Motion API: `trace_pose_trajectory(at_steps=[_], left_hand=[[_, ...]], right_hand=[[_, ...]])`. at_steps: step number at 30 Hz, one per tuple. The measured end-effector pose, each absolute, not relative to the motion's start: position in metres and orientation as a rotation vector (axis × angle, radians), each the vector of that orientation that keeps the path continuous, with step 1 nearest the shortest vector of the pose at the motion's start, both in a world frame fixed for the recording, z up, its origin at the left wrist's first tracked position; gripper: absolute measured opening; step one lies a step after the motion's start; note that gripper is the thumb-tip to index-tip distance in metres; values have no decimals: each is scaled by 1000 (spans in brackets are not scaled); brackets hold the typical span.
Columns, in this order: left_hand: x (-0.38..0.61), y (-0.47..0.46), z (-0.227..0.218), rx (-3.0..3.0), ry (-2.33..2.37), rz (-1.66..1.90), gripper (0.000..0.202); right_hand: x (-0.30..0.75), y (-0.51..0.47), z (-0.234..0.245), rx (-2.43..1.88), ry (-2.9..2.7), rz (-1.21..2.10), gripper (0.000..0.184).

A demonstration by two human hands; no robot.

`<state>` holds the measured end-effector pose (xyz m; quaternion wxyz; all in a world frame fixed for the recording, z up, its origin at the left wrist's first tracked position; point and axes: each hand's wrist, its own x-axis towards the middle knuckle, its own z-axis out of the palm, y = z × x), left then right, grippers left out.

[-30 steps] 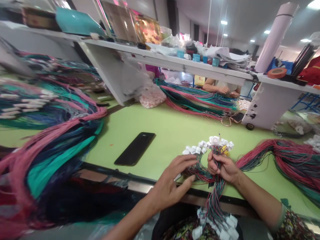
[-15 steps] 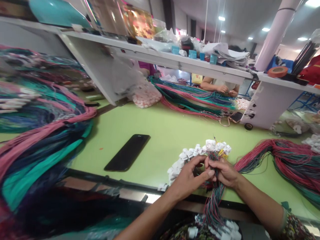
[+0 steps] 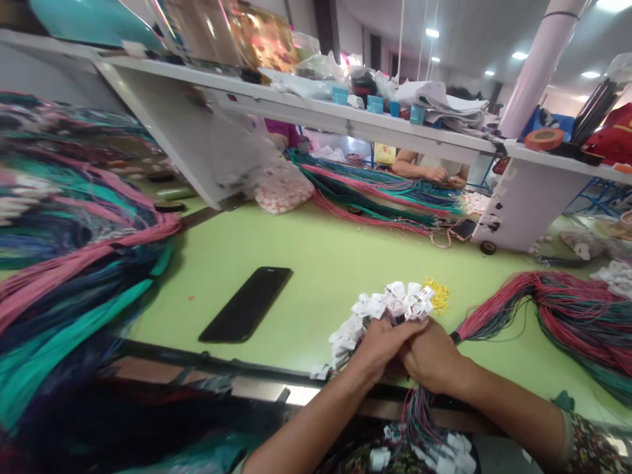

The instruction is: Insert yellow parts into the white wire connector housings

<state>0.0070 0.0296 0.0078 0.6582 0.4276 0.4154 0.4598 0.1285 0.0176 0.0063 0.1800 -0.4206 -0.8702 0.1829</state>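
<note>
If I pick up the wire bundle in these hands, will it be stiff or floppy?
The wire bundle is probably floppy: its thin strands hang loosely below the left hand and right hand. It seems light, though the white connectors may snag each other.

And there it was, the left hand (image 3: pixel 382 349) pressed right over the right hand (image 3: pixel 429 355), the two locked together just past the near edge of the surface (image 3: pixel 276 376)! The left fingers (image 3: pixel 405 331) stretched across the back of the right hand, reaching toward its knuckles, while the right fingers (image 3: pixel 419 336) curled in tight. Both wrists angled inward, the left forearm (image 3: pixel 301 421) climbing in from the bottom of the view, the right forearm (image 3: pixel 513 405) sweeping across from the lower right, and the arms met in a narrow V at the hands!
</note>
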Motion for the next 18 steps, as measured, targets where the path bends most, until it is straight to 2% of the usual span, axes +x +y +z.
trace_pose_trajectory(at_steps=[5,10,15,18], left_hand=[[8,30,2,678,745,1073,14],[0,36,3,508,513,998,25],[5,31,1,589,543,903,35],[8,26,3,775,588,889,46]], right_hand=[[137,-4,-4,-1419,-2458,397,32],[170,-12,5,-1261,-2209,611,18],[181,1,15,-1312,-1616,791,17],[173,13,20,-1330,-1532,883,19]])
